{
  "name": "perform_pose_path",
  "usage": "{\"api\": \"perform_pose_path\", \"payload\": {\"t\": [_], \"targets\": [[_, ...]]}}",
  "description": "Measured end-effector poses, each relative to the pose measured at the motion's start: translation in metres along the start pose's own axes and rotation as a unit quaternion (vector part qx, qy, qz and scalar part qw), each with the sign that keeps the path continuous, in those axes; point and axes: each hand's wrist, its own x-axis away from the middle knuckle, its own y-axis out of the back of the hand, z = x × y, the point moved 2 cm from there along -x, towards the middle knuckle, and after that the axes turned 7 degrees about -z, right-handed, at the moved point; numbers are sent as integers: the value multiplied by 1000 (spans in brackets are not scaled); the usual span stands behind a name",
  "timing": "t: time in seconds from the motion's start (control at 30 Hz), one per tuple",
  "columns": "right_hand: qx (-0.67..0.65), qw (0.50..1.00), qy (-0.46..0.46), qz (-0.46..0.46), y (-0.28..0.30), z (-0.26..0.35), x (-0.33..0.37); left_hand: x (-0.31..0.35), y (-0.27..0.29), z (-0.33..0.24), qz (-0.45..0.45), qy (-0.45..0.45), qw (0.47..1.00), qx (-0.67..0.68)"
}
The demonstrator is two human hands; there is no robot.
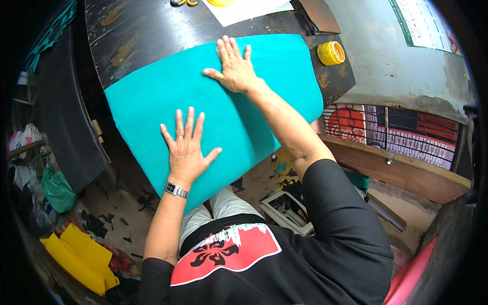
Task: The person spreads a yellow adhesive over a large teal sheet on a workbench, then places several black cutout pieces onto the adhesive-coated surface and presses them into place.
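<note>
A large teal sheet [152, 101], felt-like or foam-like, lies over the near part of a dark table [147, 38] and hangs past its front edge toward my lap. My left hand [186, 152], with a metal watch on the wrist, rests flat on the sheet's near part, fingers spread. Farther up and to the right, my right hand [236, 68] presses flat near the sheet's far edge, its thumb held out to the left. Neither hand grips anything.
A yellow tub [330, 53] stands at the table's right edge. White paper [246, 11] and orange-and-black handles [184, 2] lie at the far edge. Yellow sheet material [79, 256], a green bag [57, 188] and dark scraps lie low on the left. A barred window [391, 129] is at right.
</note>
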Motion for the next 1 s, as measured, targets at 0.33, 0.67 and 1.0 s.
{"api": "perform_pose_path", "payload": {"t": [0.33, 0.67, 1.0], "targets": [[38, 998, -43, 40, 7, 32, 7, 32, 9, 9, 20, -52, 998, -41], [-3, 998, -52, -32, -3, 33, 1, 23, 1, 6, -2, -57, 998, -20], [-125, 992, 18, 14, -16, 182, -2, 28, 0, 11, 43, -80, 995, -50]]}}
